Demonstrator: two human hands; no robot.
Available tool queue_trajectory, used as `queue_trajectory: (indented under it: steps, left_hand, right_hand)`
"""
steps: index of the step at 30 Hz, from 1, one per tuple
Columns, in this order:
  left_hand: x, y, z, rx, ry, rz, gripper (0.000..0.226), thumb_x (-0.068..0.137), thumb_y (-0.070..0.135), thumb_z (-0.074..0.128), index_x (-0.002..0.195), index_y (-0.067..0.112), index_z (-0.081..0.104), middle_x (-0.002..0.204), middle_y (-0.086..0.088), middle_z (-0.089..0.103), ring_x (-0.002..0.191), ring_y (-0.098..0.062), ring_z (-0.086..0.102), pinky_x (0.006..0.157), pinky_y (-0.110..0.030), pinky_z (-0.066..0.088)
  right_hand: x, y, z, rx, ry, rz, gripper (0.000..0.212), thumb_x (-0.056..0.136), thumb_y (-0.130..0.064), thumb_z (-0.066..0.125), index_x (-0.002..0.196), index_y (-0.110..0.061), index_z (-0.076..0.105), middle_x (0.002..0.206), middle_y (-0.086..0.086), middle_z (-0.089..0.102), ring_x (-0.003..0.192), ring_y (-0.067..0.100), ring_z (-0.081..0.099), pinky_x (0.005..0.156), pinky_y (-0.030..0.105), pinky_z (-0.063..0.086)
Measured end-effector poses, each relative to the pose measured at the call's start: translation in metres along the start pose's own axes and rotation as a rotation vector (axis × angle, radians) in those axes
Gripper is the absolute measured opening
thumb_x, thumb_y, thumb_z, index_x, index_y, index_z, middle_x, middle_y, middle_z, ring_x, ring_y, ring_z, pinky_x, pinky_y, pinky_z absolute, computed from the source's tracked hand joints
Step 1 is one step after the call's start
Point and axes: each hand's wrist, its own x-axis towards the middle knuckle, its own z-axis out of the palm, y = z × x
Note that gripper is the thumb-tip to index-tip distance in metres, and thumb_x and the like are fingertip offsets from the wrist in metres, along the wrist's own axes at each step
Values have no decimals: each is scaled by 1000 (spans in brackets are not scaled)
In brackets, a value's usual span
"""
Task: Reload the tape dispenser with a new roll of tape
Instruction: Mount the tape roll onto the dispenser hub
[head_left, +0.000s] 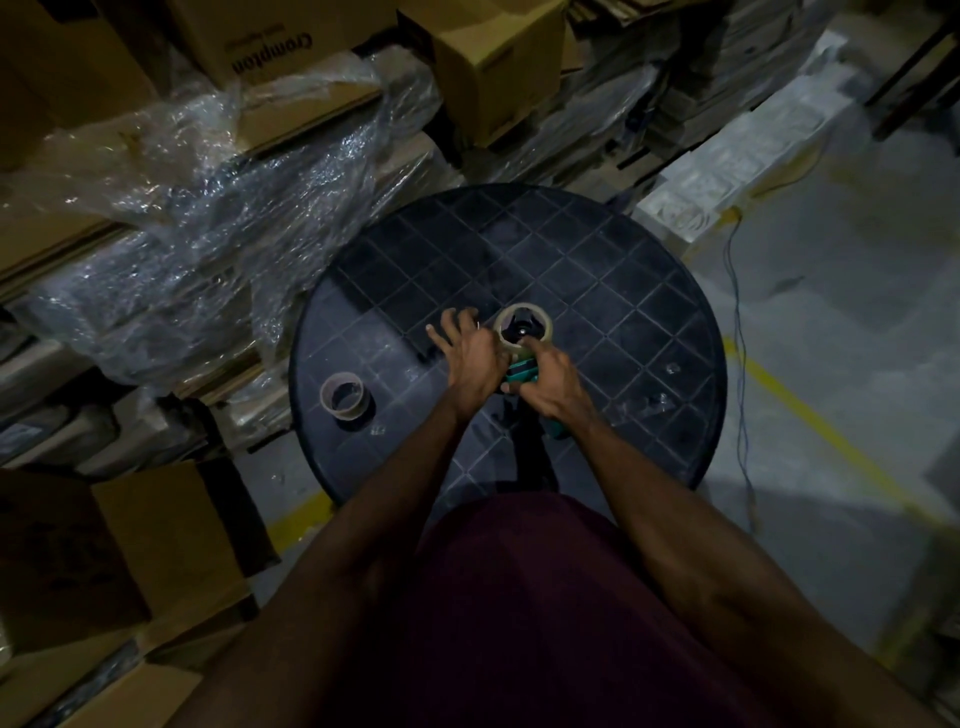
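Now right hand clamps teal tape dispenser; left hand, fingers splayed, steadies beside. New tape roll light, rigid; grip rim.

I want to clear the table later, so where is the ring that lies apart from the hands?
In the head view the loose ring lies flat on the round black table, near its left edge, left of the left hand.

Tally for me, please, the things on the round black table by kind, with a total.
Tape rolls: 2, one on the dispenser, one lying apart by the table's left edge
Tape dispensers: 1, teal, under both hands
Total: 3
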Motion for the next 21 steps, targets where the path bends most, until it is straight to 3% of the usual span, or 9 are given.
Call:
queue_trajectory:
  steps: [3, 8, 13, 17, 21]
  left_hand:
    - [-3, 1, -2, -78, 25, -21, 22, 79, 24, 62, 90, 10, 76, 147, -13, 40, 141, -42, 19, 115, -71, 5]
    - [-5, 4, -4, -188, -3, -39, 21, 71, 15, 58, 80, 9, 75, 146, -15, 44, 136, -39, 26, 114, -70, 7]
    - [-4, 5, -3, -152, -19, 2, 20, 74, 25, 63, 82, 13, 77, 146, -12, 44, 136, -38, 25, 114, -70, 8]
    - [-2, 9, -4, -157, -49, 20, 24, 73, 18, 60, 88, 9, 77, 147, -13, 43, 137, -38, 24, 115, -70, 7]
    - [0, 12, -3, -141, -67, -4, 22, 70, 22, 61, 81, 9, 76, 147, -12, 44, 137, -38, 24, 113, -71, 7]
  right_hand:
    - [-1, 0, -1, 4, 0, 11, 77, 68, -27, 84, 136, -14, 49, 129, 10, 58, 112, 25, 58, 90, 31, 48]
    - [-2, 1, 2, -7, 11, 14, 78, 66, -37, 82, 135, -19, 48, 125, 8, 60, 109, 23, 60, 86, 29, 49]
    - [-3, 2, 1, -6, 11, 31, 80, 67, -37, 82, 137, -16, 48, 127, 11, 58, 112, 26, 58, 91, 34, 51]
    - [-2, 4, 0, -6, 8, 30, 81, 69, -35, 76, 140, -14, 45, 132, 13, 55, 118, 28, 56, 97, 39, 50]
    - [-1, 6, 0, -19, 9, 34, 82, 68, -35, 78, 140, -13, 45, 132, 13, 56, 118, 29, 56, 98, 38, 49]
